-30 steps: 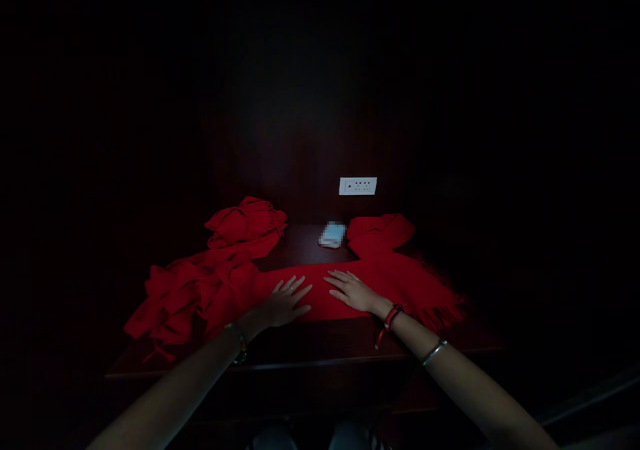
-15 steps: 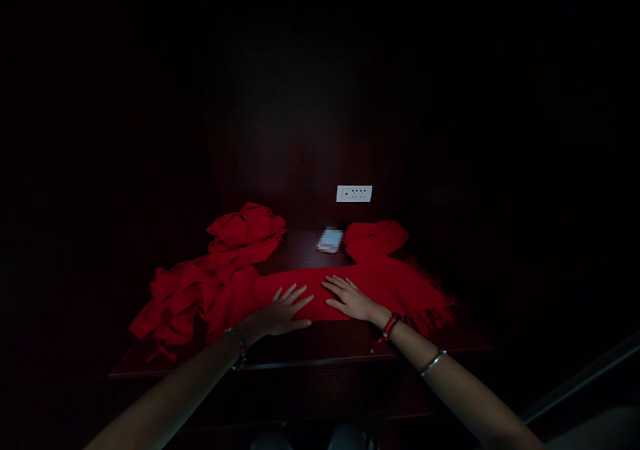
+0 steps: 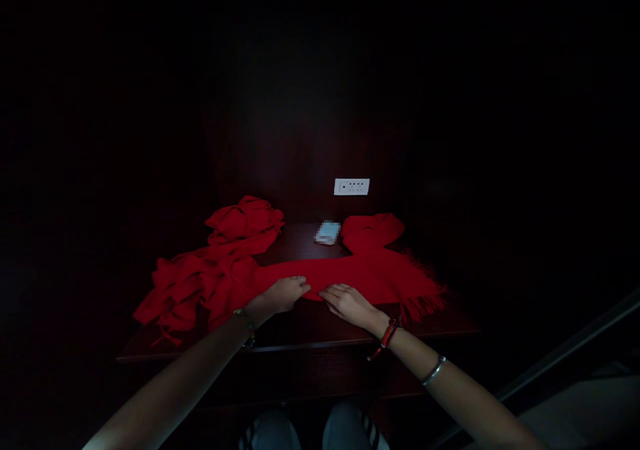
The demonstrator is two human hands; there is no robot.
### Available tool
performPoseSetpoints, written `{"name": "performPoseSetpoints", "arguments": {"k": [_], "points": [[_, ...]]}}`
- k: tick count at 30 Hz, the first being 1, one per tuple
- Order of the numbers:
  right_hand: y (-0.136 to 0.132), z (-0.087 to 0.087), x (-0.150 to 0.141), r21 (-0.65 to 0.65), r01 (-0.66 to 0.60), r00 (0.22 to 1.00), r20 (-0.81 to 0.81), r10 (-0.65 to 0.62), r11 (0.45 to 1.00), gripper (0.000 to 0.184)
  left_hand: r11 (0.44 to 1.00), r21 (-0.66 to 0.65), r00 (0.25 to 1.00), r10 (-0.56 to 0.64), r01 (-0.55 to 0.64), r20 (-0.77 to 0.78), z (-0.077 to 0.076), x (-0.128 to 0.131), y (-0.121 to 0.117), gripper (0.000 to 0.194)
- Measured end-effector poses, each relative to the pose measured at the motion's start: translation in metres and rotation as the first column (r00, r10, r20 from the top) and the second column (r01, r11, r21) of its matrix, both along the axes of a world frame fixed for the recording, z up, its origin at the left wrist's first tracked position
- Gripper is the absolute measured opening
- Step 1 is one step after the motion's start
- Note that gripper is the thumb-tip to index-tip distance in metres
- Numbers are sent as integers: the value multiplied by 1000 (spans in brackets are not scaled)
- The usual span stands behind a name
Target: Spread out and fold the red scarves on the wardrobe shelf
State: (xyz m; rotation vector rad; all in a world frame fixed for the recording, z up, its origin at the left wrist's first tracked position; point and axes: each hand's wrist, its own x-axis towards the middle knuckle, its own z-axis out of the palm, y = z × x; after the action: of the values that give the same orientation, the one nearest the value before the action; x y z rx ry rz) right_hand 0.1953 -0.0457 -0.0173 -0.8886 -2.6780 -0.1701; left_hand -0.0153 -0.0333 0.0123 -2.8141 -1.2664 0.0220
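A red fringed scarf [image 3: 370, 273] lies spread across the dark wooden desktop [image 3: 320, 333], its fringe at the right and its left part bunched into folds. My left hand [image 3: 285, 295], with a ring and a beaded bracelet, is closed on the scarf's near edge. Just to its right, my right hand [image 3: 350, 303] pinches the same edge, the fingers pressed together. Between the two hands the cloth edge curves slightly. Both thumbs are mostly hidden.
Behind the scarf lies a pale phone-like object [image 3: 327, 233], blurred out. A crumpled red cloth pile [image 3: 243, 220] sits back left, and a folded red cloth [image 3: 375, 229] back right. A white wall socket [image 3: 351, 187] is above the desktop. My knees [image 3: 275, 430] show below.
Both hands were flat with fingers spread on the scarf; now their fingers have closed on its near edge. That edge has shifted away from the desk's front. The view has tilted slightly.
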Motion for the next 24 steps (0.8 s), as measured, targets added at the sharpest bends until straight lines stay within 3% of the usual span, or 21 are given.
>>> {"name": "performPoseSetpoints", "arguments": {"k": [6,11,17,24], "points": [[-2,1,-17,32,201,980,-18,-200,979,28,998,31,997,53,-55,60,1,-1,11,25],[5,1,4,42,307,952,-24,-306,951,23,992,59,990,105,-110,93,0,-13,3,25],[4,-9,44,51,301,953,-34,-300,952,23,982,161,995,102,-99,-12,-13,-17,-13,22],[3,-16,48,60,309,948,-93,-303,949,25,956,265,992,112,-123,55,-28,-17,-19,22]]}}
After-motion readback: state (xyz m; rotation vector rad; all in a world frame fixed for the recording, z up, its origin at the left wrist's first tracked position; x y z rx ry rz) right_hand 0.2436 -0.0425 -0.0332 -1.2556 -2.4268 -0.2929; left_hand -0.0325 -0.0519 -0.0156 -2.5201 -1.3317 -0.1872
